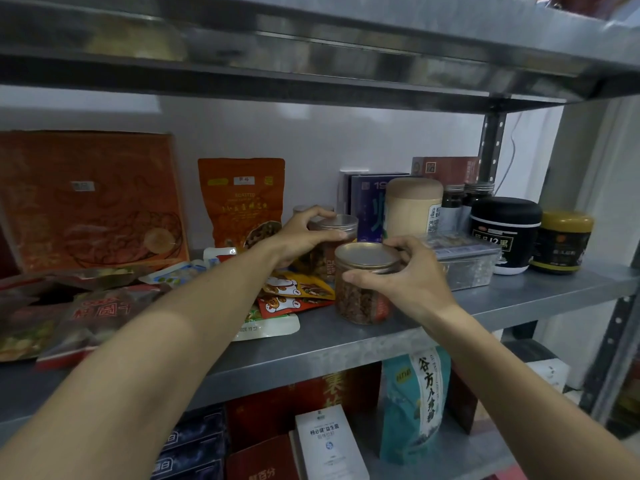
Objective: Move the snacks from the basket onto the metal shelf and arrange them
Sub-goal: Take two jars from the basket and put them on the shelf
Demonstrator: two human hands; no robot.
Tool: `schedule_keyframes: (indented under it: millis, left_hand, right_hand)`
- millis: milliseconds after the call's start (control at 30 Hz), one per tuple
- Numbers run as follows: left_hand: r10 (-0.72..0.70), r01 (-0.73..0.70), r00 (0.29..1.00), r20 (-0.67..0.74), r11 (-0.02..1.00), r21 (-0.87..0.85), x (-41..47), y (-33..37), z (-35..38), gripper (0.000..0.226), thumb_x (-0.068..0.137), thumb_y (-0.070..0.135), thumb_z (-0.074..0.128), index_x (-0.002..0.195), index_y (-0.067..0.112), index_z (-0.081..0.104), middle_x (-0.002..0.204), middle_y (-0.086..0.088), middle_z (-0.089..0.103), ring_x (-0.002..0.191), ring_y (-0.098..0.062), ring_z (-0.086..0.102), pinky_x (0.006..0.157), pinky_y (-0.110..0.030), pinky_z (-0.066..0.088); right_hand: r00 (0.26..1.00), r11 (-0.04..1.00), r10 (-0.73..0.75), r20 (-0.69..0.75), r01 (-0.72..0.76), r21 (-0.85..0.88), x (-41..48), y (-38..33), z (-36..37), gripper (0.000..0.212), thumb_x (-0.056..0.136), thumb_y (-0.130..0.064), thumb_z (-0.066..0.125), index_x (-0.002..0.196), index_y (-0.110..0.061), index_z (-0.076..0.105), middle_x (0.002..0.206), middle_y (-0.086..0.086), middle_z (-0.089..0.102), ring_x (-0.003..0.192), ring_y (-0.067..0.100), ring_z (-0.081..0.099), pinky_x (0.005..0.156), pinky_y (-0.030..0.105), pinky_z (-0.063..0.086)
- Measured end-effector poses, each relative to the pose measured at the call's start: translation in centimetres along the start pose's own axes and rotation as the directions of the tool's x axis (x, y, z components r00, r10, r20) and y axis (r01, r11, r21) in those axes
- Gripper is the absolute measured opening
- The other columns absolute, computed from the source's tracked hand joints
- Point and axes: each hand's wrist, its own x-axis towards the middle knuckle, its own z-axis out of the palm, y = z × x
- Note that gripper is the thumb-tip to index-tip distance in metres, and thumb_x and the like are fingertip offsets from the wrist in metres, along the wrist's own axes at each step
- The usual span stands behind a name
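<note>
Head camera looks at the grey metal shelf, and both hands are on round clear plastic jars with flat metal lids. The right hand is curled around the front jar of brown snack pieces: thumb on the near side, fingers over the far rim of the gold lid, so it has a closed hold on this jar. The jar stands upright near the front edge of the shelf, its long axis vertical. The left hand reaches deeper and wraps the back jar with a silver lid, fingers bent over the top and thumb on the side; this jar is also upright, and it stands behind and a little to the left of the front one. The two jars are very near, I cannot tell if they touch.

Small orange and white snack packets lie flat just left of the front jar, and a clear plastic box is just behind the right hand. The basket is not in view.

I judge the step is arranging, not carrying. The front jar has free shelf only toward the front, so a move to the side must be small or the packets will be pushed
</note>
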Motion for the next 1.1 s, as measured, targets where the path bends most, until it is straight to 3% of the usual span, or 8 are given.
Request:
schedule_keyframes:
  millis: [300,400,500,600,733,833,933,1100]
  left_hand:
    - [0.035,-0.03,0.998,-0.054,0.996,0.081,-1.0,0.7,-0.2,0.056,0.081,0.039,0.075,0.133,0.032,0.055,0.147,0.001,0.04,0.123,-0.014,0.037,0.089,-0.025,0.037]
    - [0.07,-0.06,0.994,-0.089,0.991,0.116,-1.8,1.4,-1.3,0.049,0.084,0.035,0.073,0.13,0.03,0.056,0.139,0.002,0.048,0.12,-0.013,0.042,0.082,-0.023,0.042]
    - [0.074,-0.044,0.989,-0.129,0.974,0.223,-2.9,1.7,-2.9,0.05,0.083,0.039,0.073,0.13,0.027,0.057,0.136,0.001,0.054,0.124,-0.019,0.049,0.1,-0.038,0.045]
    - [0.096,-0.037,0.985,-0.141,0.927,0.373,-4.8,2.0,-4.4,0.05,0.084,0.042,0.071,0.13,0.028,0.057,0.14,0.003,0.051,0.129,-0.018,0.045,0.102,-0.033,0.038]
    - [0.152,0.016,0.969,-0.194,0.746,0.666,-8.7,2.6,-7.2,0.057,0.086,0.047,0.067,0.136,0.023,0.053,0.144,0.0,0.048,0.134,-0.021,0.042,0.104,-0.031,0.031]
    - [0.143,0.162,0.953,-0.267,0.505,0.848,-12.6,2.5,-10.5,0.065,0.087,0.061,0.056,0.143,0.029,0.044,0.152,-0.002,0.039,0.137,-0.028,0.037,0.111,-0.045,0.032]
    - [0.133,0.291,0.927,-0.351,0.335,0.896,-17.7,2.0,-13.8,0.069,0.087,0.065,0.049,0.148,0.034,0.034,0.158,-0.003,0.028,0.142,-0.034,0.027,0.113,-0.057,0.026]
    - [0.119,0.417,0.887,-0.445,0.207,0.885,-27.9,1.0,-19.1,0.072,0.089,0.069,0.04,0.151,0.039,0.021,0.162,-0.002,0.016,0.148,-0.033,0.014,0.117,-0.057,0.015]
  right_hand:
    - [0.997,0.983,-0.004,0.077,0.018,-0.183,-0.3,-1.0,-0.8,0.093,0.055,-0.068,0.08,0.13,-0.021,0.05,0.123,-0.006,0.057,0.111,0.013,0.055,0.09,0.028,0.047]
    - [0.989,0.932,-0.096,0.112,0.129,-0.339,-0.4,-2.1,-0.9,0.101,0.062,-0.078,0.068,0.141,-0.019,0.044,0.138,0.001,0.052,0.124,0.019,0.049,0.1,0.034,0.045]
    - [0.96,0.841,-0.199,0.196,0.27,-0.469,-0.1,-3.6,-0.5,0.097,0.071,-0.082,0.056,0.145,-0.022,0.039,0.149,0.001,0.042,0.136,0.021,0.038,0.109,0.039,0.037]
    - [0.908,0.753,-0.279,0.311,0.408,-0.517,0.4,-5.4,0.4,0.089,0.076,-0.078,0.054,0.147,-0.026,0.036,0.151,0.001,0.04,0.139,0.023,0.035,0.111,0.04,0.033]
    - [0.839,0.641,-0.296,0.457,0.529,-0.556,0.8,-7.7,2.5,0.092,0.079,-0.076,0.053,0.152,-0.027,0.027,0.158,0.004,0.03,0.143,0.027,0.029,0.113,0.042,0.031]
    - [0.8,0.57,-0.277,0.533,0.583,-0.579,0.7,-9.7,4.6,0.096,0.082,-0.076,0.051,0.155,-0.025,0.016,0.162,0.009,0.019,0.146,0.032,0.024,0.116,0.046,0.026]
    - [0.774,0.541,-0.263,0.576,0.613,-0.576,-0.3,-11.8,7.3,0.099,0.082,-0.077,0.049,0.156,-0.026,0.008,0.164,0.01,0.008,0.149,0.033,0.015,0.119,0.049,0.019]
    - [0.729,0.573,-0.281,0.625,0.65,-0.5,-5.1,-16.7,13.2,0.095,0.086,-0.072,0.048,0.157,-0.026,0.005,0.165,0.009,0.0,0.151,0.031,0.003,0.12,0.049,0.012]
